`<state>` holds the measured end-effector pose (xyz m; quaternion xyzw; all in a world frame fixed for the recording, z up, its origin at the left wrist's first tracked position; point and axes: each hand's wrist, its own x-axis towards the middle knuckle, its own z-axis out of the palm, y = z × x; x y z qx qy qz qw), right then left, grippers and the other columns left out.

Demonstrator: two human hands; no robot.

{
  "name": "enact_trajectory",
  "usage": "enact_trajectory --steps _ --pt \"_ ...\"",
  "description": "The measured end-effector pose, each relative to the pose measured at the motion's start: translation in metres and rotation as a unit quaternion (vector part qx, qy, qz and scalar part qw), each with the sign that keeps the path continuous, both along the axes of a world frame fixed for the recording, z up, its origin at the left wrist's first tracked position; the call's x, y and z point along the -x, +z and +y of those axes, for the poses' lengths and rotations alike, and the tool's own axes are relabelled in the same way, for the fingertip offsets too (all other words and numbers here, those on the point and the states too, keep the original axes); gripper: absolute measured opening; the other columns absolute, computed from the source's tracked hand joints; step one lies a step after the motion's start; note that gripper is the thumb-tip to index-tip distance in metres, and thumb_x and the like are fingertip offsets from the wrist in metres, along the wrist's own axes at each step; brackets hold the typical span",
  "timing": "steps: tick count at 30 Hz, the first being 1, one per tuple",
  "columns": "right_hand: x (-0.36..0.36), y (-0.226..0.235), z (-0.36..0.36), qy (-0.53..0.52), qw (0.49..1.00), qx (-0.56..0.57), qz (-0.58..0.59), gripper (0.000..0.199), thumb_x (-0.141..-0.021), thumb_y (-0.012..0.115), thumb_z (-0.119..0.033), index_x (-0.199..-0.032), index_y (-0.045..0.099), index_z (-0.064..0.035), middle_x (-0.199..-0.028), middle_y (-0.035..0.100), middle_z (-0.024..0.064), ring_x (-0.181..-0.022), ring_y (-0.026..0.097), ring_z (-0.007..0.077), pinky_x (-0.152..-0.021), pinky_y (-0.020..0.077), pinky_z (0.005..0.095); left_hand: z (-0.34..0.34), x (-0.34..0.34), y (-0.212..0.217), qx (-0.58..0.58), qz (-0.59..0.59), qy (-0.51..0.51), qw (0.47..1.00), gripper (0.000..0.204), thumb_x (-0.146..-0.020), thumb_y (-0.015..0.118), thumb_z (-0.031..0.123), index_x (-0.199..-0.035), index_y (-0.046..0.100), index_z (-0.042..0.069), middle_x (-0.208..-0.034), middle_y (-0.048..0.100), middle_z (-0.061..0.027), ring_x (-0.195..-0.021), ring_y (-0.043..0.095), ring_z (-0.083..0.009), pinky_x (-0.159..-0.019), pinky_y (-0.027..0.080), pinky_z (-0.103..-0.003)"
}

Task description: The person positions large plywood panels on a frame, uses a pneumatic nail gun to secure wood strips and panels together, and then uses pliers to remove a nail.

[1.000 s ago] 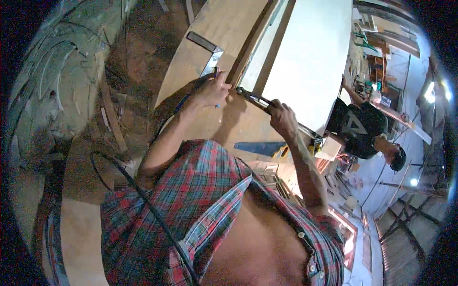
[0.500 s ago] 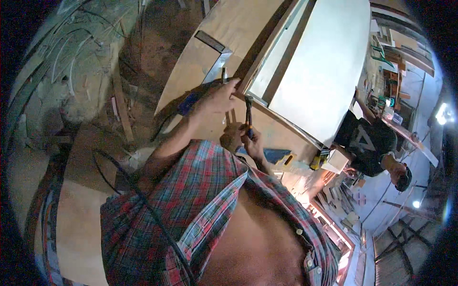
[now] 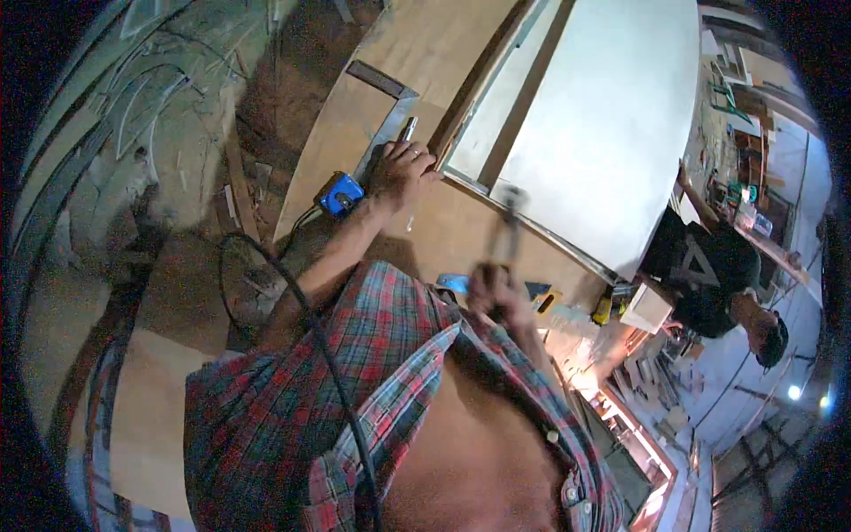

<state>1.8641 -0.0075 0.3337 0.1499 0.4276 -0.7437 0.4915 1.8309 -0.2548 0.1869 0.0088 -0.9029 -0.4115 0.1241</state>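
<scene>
My right hand (image 3: pixel 496 295) is closed round the handle of a hammer (image 3: pixel 506 232); both are smeared by motion. The hammer's head is raised close to the near edge of a large panel with a white face (image 3: pixel 603 133) and brown wooden strips. At the panel's near left corner, my left hand (image 3: pixel 403 173) has its fingers bent and gripping the wooden frame (image 3: pixel 450 133); the fingertips are partly hidden. Just beyond its knuckles lies a silver metal cylinder (image 3: pixel 409 129). A blue tape measure (image 3: pixel 339 193) sits beside my left wrist.
The panel lies on a plywood tabletop (image 3: pixel 443 230). A metal square (image 3: pixel 383 82) rests at the far left, a blue-handled saw (image 3: pixel 539 293) behind my right hand. Cable (image 3: pixel 310 319) hangs across my left arm. On the right stands another person (image 3: pixel 709 257) in dark clothes.
My right hand has moved right with the hammer, away from the panel's corner. My left hand has shifted slightly left and its fingers are more bent. The tape measure shows more fully.
</scene>
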Motion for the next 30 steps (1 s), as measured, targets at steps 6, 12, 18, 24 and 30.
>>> enact_trajectory --steps 6,12,18,24,30 --pt "0.042 0.073 0.035 0.139 0.874 -0.315 0.344 0.010 -0.082 0.062 -0.009 -0.091 0.062 -0.0049 -0.116 0.059 0.0163 -0.079 0.064 0.0275 -0.066 0.0511 0.0357 0.003 -0.003 0.009 -0.031 0.021 0.023 0.999 0.016 -0.073 0.069 0.018 -0.085 0.064 0.009 -0.094 0.062 -0.0067 -0.098 0.056 -0.0256 -0.085 0.039 -0.043" --pt "0.054 0.071 0.016 0.529 0.576 -0.403 0.475 0.030 -0.078 0.060 -0.001 -0.107 0.064 -0.0080 -0.122 0.058 0.0146 -0.102 0.060 0.0346 -0.085 0.0501 0.0381 -0.007 -0.037 0.015 -0.031 -0.024 0.023 0.999 0.014 -0.078 0.066 0.019 -0.086 0.067 0.008 -0.089 0.065 -0.0089 -0.087 0.062 -0.0287 -0.078 0.047 -0.039" --pt "0.108 0.081 -0.050 0.646 0.168 -0.424 0.612 0.036 -0.078 0.055 -0.004 -0.113 0.062 -0.0137 -0.116 0.055 0.0060 -0.094 0.056 0.0249 -0.082 0.0458 0.0425 0.006 -0.045 0.004 -0.153 -0.059 0.065 0.984 0.022 -0.078 0.063 0.016 -0.098 0.066 0.008 -0.092 0.065 -0.0117 -0.089 0.059 -0.0306 -0.085 0.042 -0.042" --pt "0.185 0.075 -0.163 0.670 -0.080 -0.304 0.672 0.025 -0.079 0.057 -0.009 -0.103 0.063 -0.0132 -0.105 0.058 0.0037 -0.087 0.056 0.0191 -0.072 0.0447 0.0379 0.001 -0.046 -0.024 -0.094 0.025 0.092 0.991 0.030 -0.078 0.066 0.019 -0.106 0.066 0.008 -0.089 0.066 -0.0111 -0.087 0.061 -0.0290 -0.083 0.043 -0.044" --pt "0.213 0.059 -0.209 0.718 -0.002 -0.325 0.615 0.028 -0.080 0.053 -0.002 -0.106 0.059 -0.0090 -0.106 0.060 0.0094 -0.090 0.060 0.0271 -0.074 0.0497 0.0420 0.001 -0.026 -0.036 -0.172 0.058 0.200 0.963 0.014 -0.081 0.062 0.019 -0.089 0.067 0.008 -0.080 0.067 -0.0101 -0.076 0.064 -0.0291 -0.069 0.050 -0.040"
